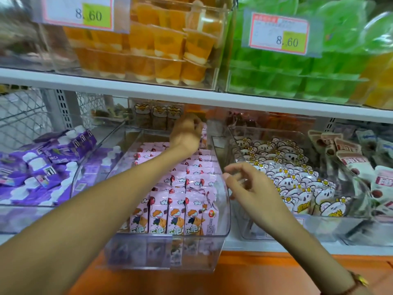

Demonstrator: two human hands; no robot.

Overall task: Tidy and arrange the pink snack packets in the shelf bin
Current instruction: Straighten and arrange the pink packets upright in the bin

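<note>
Shelf (148,90): a white shop shelf board is running across above the lower row of bins, carrying clear bins of orange jelly cups (165,50) and green jelly cups (287,69), each with a price tag reading 8.60.
Shelf bin (221,231): a clear plastic bin is sitting in the middle of the lower shelf, between a bin of purple pouches (42,165) on its left and a bin of bear-print packets (285,173) on its right; its front wall is jutting out over an orange ledge (265,273).
Pink snack packets (180,188): they are standing upright in tight rows filling the bin from front to back, pale pink with white clouds, a red balloon near the top, a cartoon child with orange hair and green lettering low on the front; the front row is pressing against the front wall, and one packet at the right end is turning its side panel forward.
Left hand (187,133): it is reaching deep to the back of the bin, the fingers curling in a grip round a pink packet at the rear right corner.
Right hand (253,188): it is hovering over the bin's right wall, fingers loosely bent and spread, the grip released and holding nothing; a bracelet (359,282) is showing at the wrist.
</note>
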